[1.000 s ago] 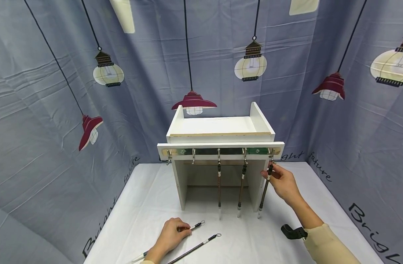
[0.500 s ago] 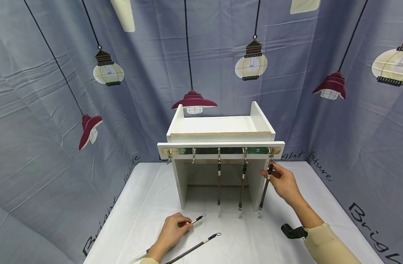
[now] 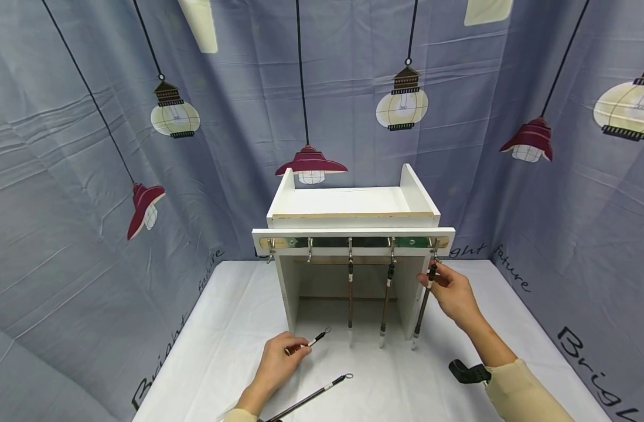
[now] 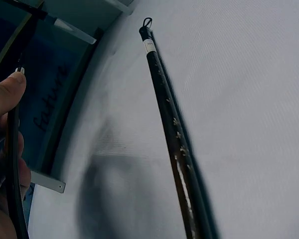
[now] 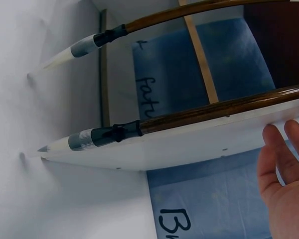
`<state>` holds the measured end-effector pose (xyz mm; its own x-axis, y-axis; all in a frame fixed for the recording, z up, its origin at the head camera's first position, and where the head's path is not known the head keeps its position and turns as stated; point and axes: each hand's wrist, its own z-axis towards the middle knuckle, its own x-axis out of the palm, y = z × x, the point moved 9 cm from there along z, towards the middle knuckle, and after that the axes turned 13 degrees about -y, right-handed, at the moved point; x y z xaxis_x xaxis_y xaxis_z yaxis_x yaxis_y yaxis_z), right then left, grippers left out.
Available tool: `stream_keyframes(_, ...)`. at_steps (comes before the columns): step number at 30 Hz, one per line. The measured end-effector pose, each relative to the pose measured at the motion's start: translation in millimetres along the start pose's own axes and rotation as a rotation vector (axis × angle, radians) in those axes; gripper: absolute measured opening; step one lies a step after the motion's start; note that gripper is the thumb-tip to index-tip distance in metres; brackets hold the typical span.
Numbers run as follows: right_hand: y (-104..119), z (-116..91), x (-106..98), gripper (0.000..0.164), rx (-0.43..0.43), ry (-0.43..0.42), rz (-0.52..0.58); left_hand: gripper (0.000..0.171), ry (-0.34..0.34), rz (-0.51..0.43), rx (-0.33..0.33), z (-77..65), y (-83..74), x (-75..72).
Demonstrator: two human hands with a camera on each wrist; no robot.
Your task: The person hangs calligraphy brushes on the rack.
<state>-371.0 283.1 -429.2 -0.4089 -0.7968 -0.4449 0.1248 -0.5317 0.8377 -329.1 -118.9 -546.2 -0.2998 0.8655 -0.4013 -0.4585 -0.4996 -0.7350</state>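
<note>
My left hand (image 3: 276, 364) pinches a calligraphy brush (image 3: 317, 338) near its looped end, just above the white cloth; the same brush (image 4: 12, 164) runs along the fingers in the left wrist view. Another brush (image 3: 313, 397) lies on the cloth beside that hand, its loop pointing away. With thumb and finger, my right hand (image 3: 455, 293) holds the upper part of the rightmost brush (image 3: 422, 308), which hangs from a hook on the white rack (image 3: 353, 251). In the right wrist view, the contact lies outside the picture, and this brush (image 5: 189, 117) hangs tip down.
Two more brushes, one at the middle hook (image 3: 350, 299) and one beside it (image 3: 387, 299), hang tip down. Two further hooks (image 3: 309, 251) sit on the rack's left. An open-topped white shelf (image 3: 348, 202) backs the rack, with a printed curtain (image 3: 237, 146) behind.
My left hand has moved slightly forward and right, lifting the looped end of its brush toward the rack. The right hand keeps its place at the rightmost brush.
</note>
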Motion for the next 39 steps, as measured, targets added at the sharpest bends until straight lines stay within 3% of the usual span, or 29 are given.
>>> stream_keyframes(8, -2, 1, 1, 0.069, 0.009, -0.004, 0.0, 0.01, -0.064, -0.03, -0.006, 7.4, -10.7, -6.4)
stream_keyframes(20, -3, 1, 0, 0.065, 0.003, -0.018, -0.012, 0.014, -0.145, -0.076, 0.074, 15.5, -31.6, -13.4)
stream_keyframes(36, -4, 2, 1, 0.067, -0.006, -0.006, 0.018, 0.019, -0.255, -0.183, 0.116, 26.2, -57.0, -22.8)
stream_keyframes(39, -5, 1, 1, 0.067, -0.003, -0.007, 0.016, 0.019, -0.271, -0.187, 0.118, 27.3, -75.0, -29.4)
